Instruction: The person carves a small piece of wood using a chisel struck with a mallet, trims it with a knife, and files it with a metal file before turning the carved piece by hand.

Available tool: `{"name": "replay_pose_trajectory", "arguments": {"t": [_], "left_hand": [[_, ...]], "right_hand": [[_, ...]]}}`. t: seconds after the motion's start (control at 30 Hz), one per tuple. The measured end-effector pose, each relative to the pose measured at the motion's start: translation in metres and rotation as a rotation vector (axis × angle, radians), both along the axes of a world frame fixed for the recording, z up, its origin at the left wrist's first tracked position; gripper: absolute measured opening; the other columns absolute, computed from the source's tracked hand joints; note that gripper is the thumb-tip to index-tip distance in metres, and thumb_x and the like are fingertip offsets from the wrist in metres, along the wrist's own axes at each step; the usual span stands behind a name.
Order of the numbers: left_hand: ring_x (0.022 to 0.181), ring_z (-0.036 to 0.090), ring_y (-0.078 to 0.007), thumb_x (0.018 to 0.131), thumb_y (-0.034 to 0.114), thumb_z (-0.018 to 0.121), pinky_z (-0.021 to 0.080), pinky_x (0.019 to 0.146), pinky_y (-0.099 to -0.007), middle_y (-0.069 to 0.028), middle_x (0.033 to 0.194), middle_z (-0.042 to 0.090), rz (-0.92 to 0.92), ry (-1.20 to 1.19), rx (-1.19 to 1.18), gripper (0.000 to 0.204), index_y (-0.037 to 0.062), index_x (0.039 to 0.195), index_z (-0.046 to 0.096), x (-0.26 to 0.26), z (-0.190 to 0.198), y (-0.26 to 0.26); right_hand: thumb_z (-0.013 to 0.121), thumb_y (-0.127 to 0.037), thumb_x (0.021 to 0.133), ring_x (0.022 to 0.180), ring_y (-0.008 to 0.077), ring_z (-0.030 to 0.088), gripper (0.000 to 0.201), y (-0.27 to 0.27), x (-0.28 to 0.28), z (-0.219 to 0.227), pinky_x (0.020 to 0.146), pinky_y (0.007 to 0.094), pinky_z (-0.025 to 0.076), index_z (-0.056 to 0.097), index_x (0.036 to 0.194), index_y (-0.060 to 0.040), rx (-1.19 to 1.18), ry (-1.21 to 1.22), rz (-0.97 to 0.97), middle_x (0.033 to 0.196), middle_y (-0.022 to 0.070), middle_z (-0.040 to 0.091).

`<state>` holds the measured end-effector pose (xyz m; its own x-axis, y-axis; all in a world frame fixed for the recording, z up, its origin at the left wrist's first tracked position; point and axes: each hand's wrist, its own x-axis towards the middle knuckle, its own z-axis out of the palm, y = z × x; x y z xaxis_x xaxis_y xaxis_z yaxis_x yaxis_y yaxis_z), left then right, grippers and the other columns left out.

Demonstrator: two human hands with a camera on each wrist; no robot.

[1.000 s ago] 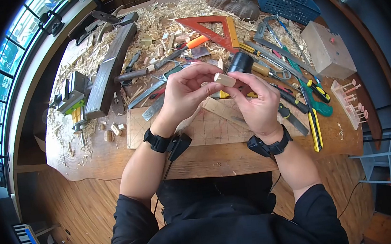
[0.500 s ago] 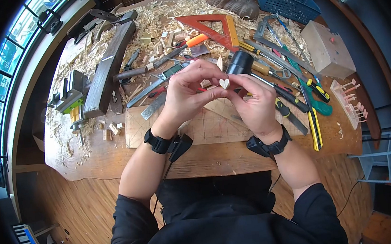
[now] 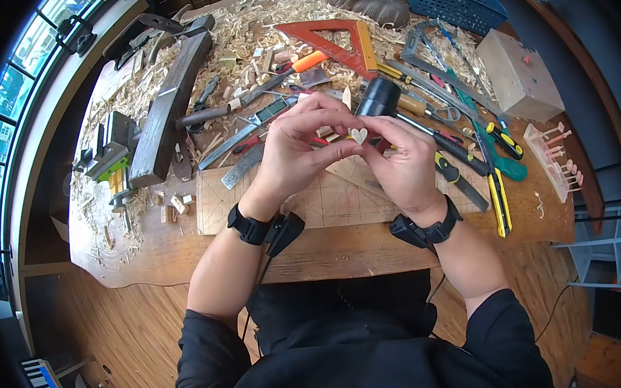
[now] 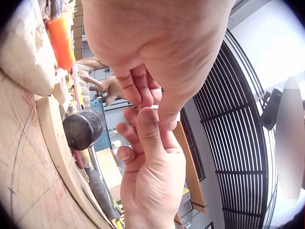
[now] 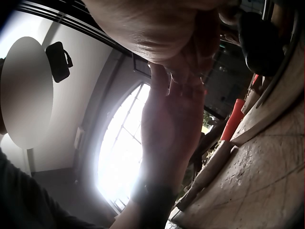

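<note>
Pinched between the fingertips of both hands is a small pale wooden piece with a heart-shaped end [image 3: 358, 136], which faces up toward the head camera. My left hand [image 3: 298, 141] grips it from the left with thumb and fingers. From the other side my right hand [image 3: 407, 161] holds it by thumb and forefinger. Fingers hide most of the piece in both wrist views. A black-headed mallet [image 3: 378, 98] lies just beyond the hands. Under them is a marked wooden board [image 3: 245, 214] at the bench's front.
Wood shavings [image 3: 256, 19] cover the back of the bench. A red triangular square [image 3: 322, 43], a dark wooden plane [image 3: 172, 110], a yellow utility knife [image 3: 501, 205] and several files surround the board. A blue basket [image 3: 457, 4] and a wooden block [image 3: 512, 73] stand at the right rear.
The wooden piece has turned between the fingers: its long side showed before, and now its heart-shaped end faces the camera. Both hands stay in nearly the same place.
</note>
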<state>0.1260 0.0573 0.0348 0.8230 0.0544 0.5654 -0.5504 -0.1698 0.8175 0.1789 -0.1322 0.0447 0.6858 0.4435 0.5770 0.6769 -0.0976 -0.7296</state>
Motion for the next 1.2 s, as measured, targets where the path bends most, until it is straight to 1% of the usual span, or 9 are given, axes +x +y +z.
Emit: {"name": "replay_pose_trajectory", "arguments": {"t": [0.2,0.53,0.6,0.83,0.9,0.93,1.03,1.1,1.2], "left_hand": [[0.101,0.066,-0.0163,0.079,0.007,0.094,0.056,0.085,-0.0316,-0.0023,0.105,0.072,0.003,-0.009,0.012,0.031,0.0078,0.108,0.084,0.0001,-0.0002,0.0004],[0.101,0.066,-0.0165,0.078,0.007,0.095,0.056,0.087,-0.0324,-0.0021,0.105,0.072,0.014,0.012,0.02,0.031,0.0081,0.107,0.084,-0.0014,0.0014,0.0007],[0.108,0.065,-0.0178,0.079,-0.003,0.092,0.057,0.094,-0.0327,-0.0073,0.112,0.07,-0.004,0.032,0.093,0.032,0.0013,0.109,0.082,-0.0029,0.003,0.0035],[0.108,0.066,-0.018,0.079,-0.003,0.092,0.057,0.094,-0.0327,-0.0074,0.113,0.069,-0.01,0.039,0.082,0.032,0.0007,0.109,0.082,-0.0025,0.0024,0.0027],[0.1,0.067,-0.0154,0.079,0.006,0.094,0.056,0.086,-0.03,-0.002,0.104,0.072,0.014,-0.013,0.023,0.03,0.0083,0.107,0.084,0.0,0.0001,0.0001],[0.1,0.067,-0.0154,0.079,0.006,0.094,0.056,0.086,-0.03,-0.002,0.104,0.072,0.014,-0.013,0.023,0.03,0.0083,0.107,0.084,-0.0006,0.0007,-0.0002],[0.097,0.067,-0.0134,0.081,0.004,0.092,0.056,0.084,-0.0274,-0.0026,0.104,0.072,-0.013,0.086,-0.074,0.029,0.0063,0.109,0.083,-0.0023,0.0005,0.0016],[0.11,0.067,-0.0168,0.087,-0.002,0.087,0.059,0.093,-0.031,-0.0098,0.12,0.069,-0.112,0.081,-0.155,0.033,-0.0036,0.118,0.077,-0.001,-0.0045,0.0063],[0.101,0.069,-0.0133,0.089,0.0,0.086,0.06,0.086,-0.0286,-0.0081,0.114,0.072,-0.1,0.128,-0.305,0.032,-0.0028,0.119,0.076,-0.0012,-0.0032,0.0003]], "right_hand": [[0.082,0.004,0.083,0.083,0.026,0.077,0.03,-0.0001,-0.0009,0.0007,0.074,0.034,0.059,0.077,0.112,0.0006,-0.004,0.005,-0.009,0.095,0.0142,0.077],[0.081,0.004,0.083,0.083,0.0266,0.077,0.028,-0.0003,-0.0009,0.0008,0.073,0.034,0.059,0.077,0.111,0.0011,-0.013,0.01,-0.002,0.095,0.0144,0.077],[0.081,0.005,0.083,0.083,0.0265,0.077,0.028,-0.0002,-0.0008,0.0007,0.073,0.0339,0.059,0.077,0.111,0.0011,-0.008,-0.001,-0.003,0.095,0.0144,0.077],[0.081,0.006,0.082,0.083,0.0268,0.077,0.03,-0.0005,-0.0009,0.0006,0.074,0.0342,0.06,0.077,0.111,0.001,-0.01,-0.006,-0.011,0.096,0.0147,0.077],[0.083,0.004,0.083,0.082,0.0254,0.077,0.03,-0.0004,0.0,-0.001,0.072,0.0334,0.059,0.077,0.112,0.0006,-0.009,-0.017,-0.013,0.096,0.014,0.077],[0.084,0.002,0.083,0.082,0.024,0.077,0.03,-0.0004,0.0003,-0.0015,0.07,0.0327,0.059,0.078,0.112,0.0002,-0.007,-0.028,-0.014,0.096,0.0134,0.078],[0.087,-0.004,0.086,0.079,0.0204,0.075,0.029,-0.0005,-0.0021,0.0036,0.065,0.0304,0.058,0.079,0.113,-0.0012,-0.02,0.033,-0.004,0.096,0.0114,0.078],[0.087,-0.006,0.087,0.077,0.0192,0.074,0.029,0.0005,-0.0027,0.0026,0.064,0.0294,0.057,0.079,0.114,-0.0017,-0.014,0.021,-0.009,0.096,0.0107,0.079],[0.087,-0.008,0.089,0.076,0.019,0.074,0.028,0.0008,-0.0028,0.0028,0.063,0.0289,0.058,0.079,0.115,-0.0025,-0.003,0.005,-0.011,0.096,0.0107,0.079]]}}
